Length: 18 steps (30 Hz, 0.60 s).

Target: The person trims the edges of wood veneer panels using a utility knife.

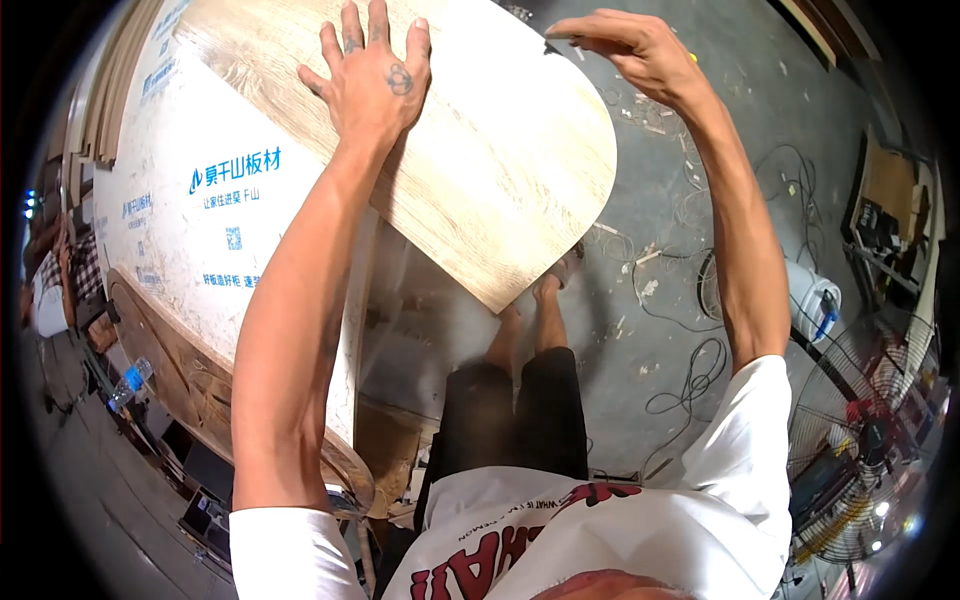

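A light wood-grain board [500, 150] with a rounded right end juts out past the edge of the stack under it. My left hand [372, 90] lies flat on the board's top, fingers spread. At the far right edge of the board, my right hand [638, 52] is bent at the wrist, its fingers drawn together toward the rim. A small dark bit shows at its fingertips, too small to name. Beneath the board lies a large white sheet [180, 230] with blue print, dusted with sawdust.
A wire-caged fan [860, 430] and a white bucket [808, 300] stand at the right. Loose cable [690, 375] and scraps litter the grey floor [640, 330]. Brown planks [105, 90] lean at the far left, and a water bottle [130, 383] is below them.
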Available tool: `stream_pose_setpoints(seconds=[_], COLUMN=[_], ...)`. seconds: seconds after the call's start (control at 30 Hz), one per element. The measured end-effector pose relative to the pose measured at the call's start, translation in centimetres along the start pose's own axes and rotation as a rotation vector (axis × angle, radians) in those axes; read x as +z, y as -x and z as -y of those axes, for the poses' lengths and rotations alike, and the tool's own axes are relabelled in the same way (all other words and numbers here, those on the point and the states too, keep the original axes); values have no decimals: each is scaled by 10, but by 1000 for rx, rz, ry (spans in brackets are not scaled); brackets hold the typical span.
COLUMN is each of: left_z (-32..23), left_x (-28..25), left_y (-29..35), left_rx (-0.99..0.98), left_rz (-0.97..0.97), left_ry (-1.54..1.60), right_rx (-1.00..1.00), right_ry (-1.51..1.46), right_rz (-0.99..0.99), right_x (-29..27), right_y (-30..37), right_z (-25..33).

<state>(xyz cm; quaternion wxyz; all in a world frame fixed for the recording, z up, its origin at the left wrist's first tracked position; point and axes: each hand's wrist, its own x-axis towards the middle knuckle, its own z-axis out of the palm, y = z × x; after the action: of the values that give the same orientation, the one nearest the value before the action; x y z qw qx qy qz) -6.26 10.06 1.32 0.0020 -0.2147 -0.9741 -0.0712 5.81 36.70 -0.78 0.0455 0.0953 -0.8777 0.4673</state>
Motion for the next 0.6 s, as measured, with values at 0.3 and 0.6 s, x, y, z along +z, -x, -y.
stream_pose_setpoints(seconds=[0.3,0.6], left_z=[-9,3], left_x=[-5,11], left_y=[3,1], left_rx=[-34,7], left_rz=[10,-31], left_ry=[-14,-22], right_rx=[-96,51], right_ry=[35,375], right_rz=[56,-277], right_x=[9,48], right_y=[11,100], right_z=[1,57])
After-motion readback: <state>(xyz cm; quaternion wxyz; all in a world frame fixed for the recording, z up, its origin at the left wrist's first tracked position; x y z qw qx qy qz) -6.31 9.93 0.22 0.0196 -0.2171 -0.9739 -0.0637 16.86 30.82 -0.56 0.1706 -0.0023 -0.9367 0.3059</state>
